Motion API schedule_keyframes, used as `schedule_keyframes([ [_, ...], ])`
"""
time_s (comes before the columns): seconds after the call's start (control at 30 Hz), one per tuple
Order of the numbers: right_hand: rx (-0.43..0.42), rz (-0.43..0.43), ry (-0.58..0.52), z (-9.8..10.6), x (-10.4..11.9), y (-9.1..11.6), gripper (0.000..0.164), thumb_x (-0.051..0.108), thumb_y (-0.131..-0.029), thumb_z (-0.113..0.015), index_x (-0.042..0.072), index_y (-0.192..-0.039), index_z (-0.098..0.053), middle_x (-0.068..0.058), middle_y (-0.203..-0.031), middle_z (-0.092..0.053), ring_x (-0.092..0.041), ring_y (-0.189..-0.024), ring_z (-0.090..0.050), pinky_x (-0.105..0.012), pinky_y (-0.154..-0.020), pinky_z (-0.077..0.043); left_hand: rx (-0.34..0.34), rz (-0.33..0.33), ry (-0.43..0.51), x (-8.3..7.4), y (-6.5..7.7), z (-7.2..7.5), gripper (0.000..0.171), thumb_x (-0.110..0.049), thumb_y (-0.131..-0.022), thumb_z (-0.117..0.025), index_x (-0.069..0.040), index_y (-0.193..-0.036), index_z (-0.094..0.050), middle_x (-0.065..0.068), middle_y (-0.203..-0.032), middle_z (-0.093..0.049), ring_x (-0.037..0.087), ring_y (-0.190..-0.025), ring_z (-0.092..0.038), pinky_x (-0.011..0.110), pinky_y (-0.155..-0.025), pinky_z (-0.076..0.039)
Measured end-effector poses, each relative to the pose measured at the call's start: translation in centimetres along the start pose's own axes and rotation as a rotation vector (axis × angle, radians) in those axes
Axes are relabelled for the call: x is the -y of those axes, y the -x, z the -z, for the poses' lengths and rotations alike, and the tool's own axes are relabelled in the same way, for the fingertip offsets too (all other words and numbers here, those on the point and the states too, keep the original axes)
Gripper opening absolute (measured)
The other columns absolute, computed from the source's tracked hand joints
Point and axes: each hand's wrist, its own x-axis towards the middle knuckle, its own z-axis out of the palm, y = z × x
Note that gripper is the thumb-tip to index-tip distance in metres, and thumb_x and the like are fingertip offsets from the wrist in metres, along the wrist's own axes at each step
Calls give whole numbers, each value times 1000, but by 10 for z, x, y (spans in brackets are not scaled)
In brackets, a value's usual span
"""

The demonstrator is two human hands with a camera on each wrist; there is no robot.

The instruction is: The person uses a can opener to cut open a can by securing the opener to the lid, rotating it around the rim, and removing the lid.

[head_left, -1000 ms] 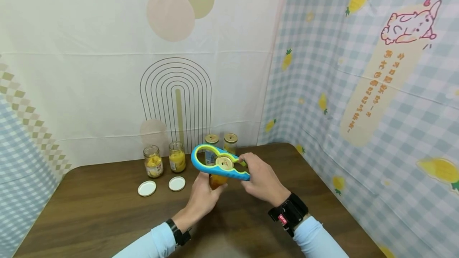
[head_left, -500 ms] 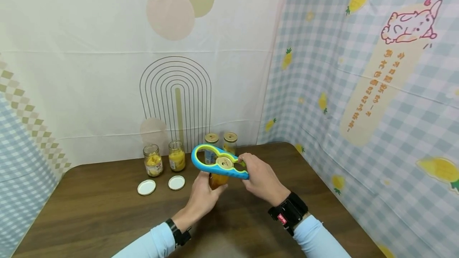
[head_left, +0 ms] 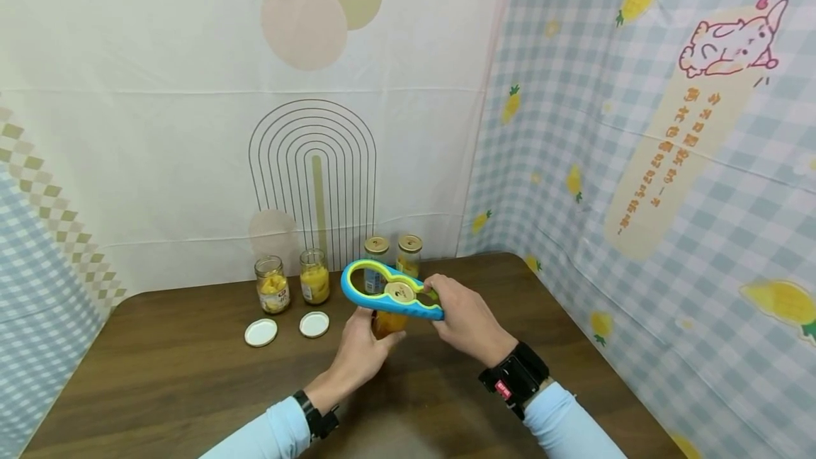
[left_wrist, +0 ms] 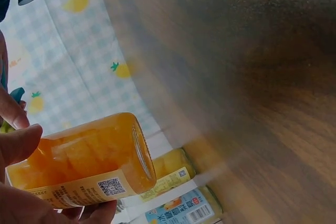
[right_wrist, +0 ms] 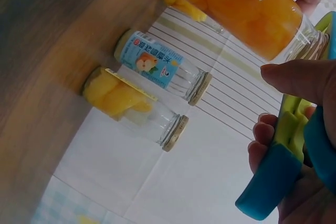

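Note:
My left hand (head_left: 361,351) grips a glass jar of orange fruit pieces (left_wrist: 92,153), its thumb on one side and fingers round the other. The jar is raised off the table. Over its gold lid (head_left: 399,292) sits a blue and green jar opener (head_left: 365,299), with the lid between its toothed arms. In the right wrist view, my right hand (head_left: 467,319) grasps the blue handles (right_wrist: 270,187) of this opener. Part of the jar's body is hidden by the left hand and the opener in the head view.
Two lidded jars, one blue-labelled (right_wrist: 152,59) and one with yellow fruit (right_wrist: 118,95), stand behind the hands. Left of them are two lidless jars (head_left: 273,289) (head_left: 315,282) of yellow fruit. Two lids (head_left: 261,333) (head_left: 314,324) lie white side up on the wooden table (head_left: 178,388).
Both hands keep their grips on the jar and the opener in nearly the same place. The opener and jar shift only slightly.

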Motion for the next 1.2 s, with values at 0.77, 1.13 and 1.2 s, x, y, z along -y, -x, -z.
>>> schedule_keyframes([
  [0.77,13,141,-9,7,-7,2,43,3,-84,-86,11,-119,-63,0,-109,-71,-9,-93,-66,-31,-84,-63,375,-45,151,18,-3,31,66,-15,-99,-78,-10,-156,-46,15,-154,-58,37,-140,-60,55,-114,-54],
  [1.13,14,175,-47,6,-11,5,44,0,-84,-85,12,-120,-61,0,-106,-69,-8,-88,-60,-27,-79,-60,457,-74,159,25,0,32,69,-19,-101,-76,-8,-158,-39,18,-159,-51,42,-146,-54,62,-117,-49],
  [1.2,11,171,-44,6,-11,5,45,0,-84,-85,12,-120,-61,0,-107,-69,-8,-89,-61,-28,-80,-61,454,-62,160,26,0,32,69,-19,-101,-75,-8,-158,-39,19,-159,-51,42,-146,-53,61,-117,-49],
])
